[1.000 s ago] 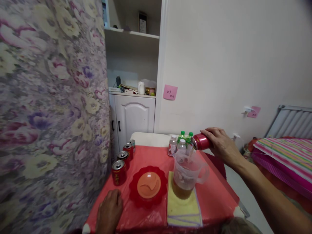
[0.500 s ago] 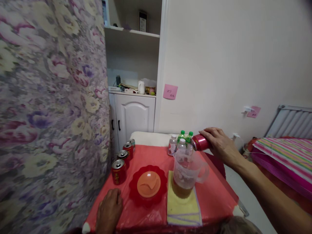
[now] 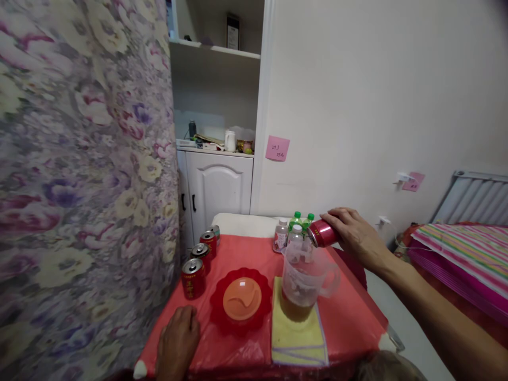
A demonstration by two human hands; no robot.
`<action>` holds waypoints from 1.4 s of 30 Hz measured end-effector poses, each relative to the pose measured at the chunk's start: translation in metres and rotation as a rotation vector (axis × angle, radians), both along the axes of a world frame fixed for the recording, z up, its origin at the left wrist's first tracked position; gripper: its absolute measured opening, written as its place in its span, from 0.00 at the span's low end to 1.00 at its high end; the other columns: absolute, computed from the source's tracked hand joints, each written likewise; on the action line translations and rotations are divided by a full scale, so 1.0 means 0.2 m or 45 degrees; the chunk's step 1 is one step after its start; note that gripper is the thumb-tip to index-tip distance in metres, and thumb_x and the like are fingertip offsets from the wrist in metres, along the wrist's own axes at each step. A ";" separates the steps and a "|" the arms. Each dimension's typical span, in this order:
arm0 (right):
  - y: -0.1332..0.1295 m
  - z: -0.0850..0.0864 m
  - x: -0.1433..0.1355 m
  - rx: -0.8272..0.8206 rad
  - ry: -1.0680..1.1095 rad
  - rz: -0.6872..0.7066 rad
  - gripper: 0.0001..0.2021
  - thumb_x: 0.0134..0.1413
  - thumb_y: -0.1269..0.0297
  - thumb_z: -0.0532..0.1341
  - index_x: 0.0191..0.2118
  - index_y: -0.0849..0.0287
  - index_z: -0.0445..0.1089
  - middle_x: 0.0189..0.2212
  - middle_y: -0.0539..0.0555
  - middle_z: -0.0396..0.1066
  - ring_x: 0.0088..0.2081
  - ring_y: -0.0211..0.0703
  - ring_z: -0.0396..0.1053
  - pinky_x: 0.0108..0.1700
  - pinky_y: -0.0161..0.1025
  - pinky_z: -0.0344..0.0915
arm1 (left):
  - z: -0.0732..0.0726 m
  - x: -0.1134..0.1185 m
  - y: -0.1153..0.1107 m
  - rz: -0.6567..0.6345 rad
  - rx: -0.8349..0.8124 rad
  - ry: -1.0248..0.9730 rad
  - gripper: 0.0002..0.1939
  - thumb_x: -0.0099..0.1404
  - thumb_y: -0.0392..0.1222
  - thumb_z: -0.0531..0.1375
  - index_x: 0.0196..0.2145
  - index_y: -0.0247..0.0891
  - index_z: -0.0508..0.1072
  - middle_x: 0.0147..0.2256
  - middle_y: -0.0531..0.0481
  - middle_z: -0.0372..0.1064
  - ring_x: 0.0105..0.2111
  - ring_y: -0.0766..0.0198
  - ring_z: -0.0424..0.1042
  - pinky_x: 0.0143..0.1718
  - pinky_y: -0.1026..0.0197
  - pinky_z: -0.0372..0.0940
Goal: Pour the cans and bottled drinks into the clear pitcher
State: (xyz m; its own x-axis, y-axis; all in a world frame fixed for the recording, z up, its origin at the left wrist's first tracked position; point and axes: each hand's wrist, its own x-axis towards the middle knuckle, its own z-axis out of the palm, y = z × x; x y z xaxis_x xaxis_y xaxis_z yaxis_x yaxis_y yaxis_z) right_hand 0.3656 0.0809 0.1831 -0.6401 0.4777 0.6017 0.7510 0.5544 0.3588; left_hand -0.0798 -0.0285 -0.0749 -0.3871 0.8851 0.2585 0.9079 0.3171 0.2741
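Note:
My right hand (image 3: 351, 233) grips a red drink can (image 3: 323, 233) that is tipped on its side, its top pointing left and slightly down. Just below the can's mouth stands a clear plastic measuring jug (image 3: 304, 275), with brownish liquid at its bottom. The jug sits on a folded yellow cloth (image 3: 299, 341). My left hand (image 3: 178, 338) rests on the table at the front left with its fingers curled; nothing shows in them. Closest to it are an upright red can (image 3: 193, 279) and a red scalloped plate (image 3: 218, 317) with an orange centre.
More cans (image 3: 201, 254) stand in a row along the left edge of the red-covered table (image 3: 246, 248). Several small bottles (image 3: 281, 235), some green-capped, are grouped behind the jug. A floral curtain (image 3: 87, 185) hangs at left; a striped bed (image 3: 468, 248) is at right.
My right hand and the can have shifted slightly left, with the can's mouth lower and closer over the jug. My left hand stays in place.

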 end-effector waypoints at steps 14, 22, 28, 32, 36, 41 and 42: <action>0.02 -0.02 -0.04 -0.087 -0.039 0.062 0.29 0.59 0.82 0.53 0.64 0.55 0.61 0.56 0.62 0.68 0.57 0.56 0.62 0.57 0.54 0.69 | -0.02 -0.01 0.00 -0.017 0.010 0.007 0.12 0.71 0.36 0.44 0.37 0.41 0.67 0.40 0.44 0.73 0.42 0.54 0.74 0.43 0.53 0.60; 0.05 -0.03 -0.06 -0.081 -0.149 0.075 0.24 0.64 0.77 0.52 0.64 0.56 0.61 0.56 0.62 0.68 0.57 0.56 0.63 0.55 0.53 0.69 | -0.02 -0.01 -0.01 -0.029 0.006 -0.008 0.12 0.71 0.36 0.44 0.38 0.41 0.67 0.41 0.44 0.72 0.45 0.53 0.73 0.45 0.53 0.60; 0.03 0.00 -0.10 -0.115 -0.209 0.078 0.29 0.61 0.81 0.52 0.65 0.55 0.60 0.58 0.63 0.67 0.60 0.57 0.61 0.54 0.52 0.69 | -0.02 -0.01 -0.01 -0.030 0.005 -0.002 0.13 0.71 0.37 0.43 0.39 0.40 0.66 0.41 0.44 0.72 0.45 0.52 0.73 0.45 0.53 0.59; 0.01 0.02 -0.13 -0.137 -0.257 0.085 0.27 0.63 0.79 0.52 0.66 0.56 0.59 0.58 0.63 0.67 0.60 0.58 0.61 0.55 0.52 0.68 | -0.02 0.00 -0.01 -0.030 -0.003 -0.003 0.13 0.71 0.36 0.43 0.38 0.40 0.66 0.40 0.44 0.72 0.45 0.52 0.73 0.45 0.52 0.59; 0.02 0.02 -0.15 -0.118 -0.291 0.090 0.27 0.63 0.79 0.52 0.65 0.57 0.60 0.58 0.62 0.68 0.60 0.58 0.61 0.56 0.52 0.68 | -0.01 0.00 -0.01 -0.023 -0.002 -0.007 0.13 0.71 0.36 0.43 0.38 0.41 0.66 0.40 0.44 0.72 0.44 0.52 0.73 0.44 0.52 0.59; 0.03 0.03 -0.16 -0.091 -0.346 0.118 0.23 0.65 0.76 0.52 0.64 0.56 0.61 0.56 0.62 0.69 0.60 0.57 0.62 0.55 0.51 0.68 | -0.02 -0.01 0.00 -0.021 -0.004 -0.008 0.12 0.70 0.36 0.44 0.38 0.41 0.66 0.41 0.44 0.72 0.44 0.53 0.73 0.44 0.53 0.59; 0.03 0.03 -0.17 -0.089 -0.361 0.123 0.23 0.66 0.76 0.52 0.63 0.57 0.61 0.56 0.62 0.69 0.60 0.58 0.62 0.55 0.51 0.68 | -0.02 -0.01 0.00 -0.020 -0.003 -0.006 0.12 0.70 0.36 0.45 0.38 0.41 0.67 0.41 0.44 0.72 0.44 0.53 0.73 0.44 0.53 0.59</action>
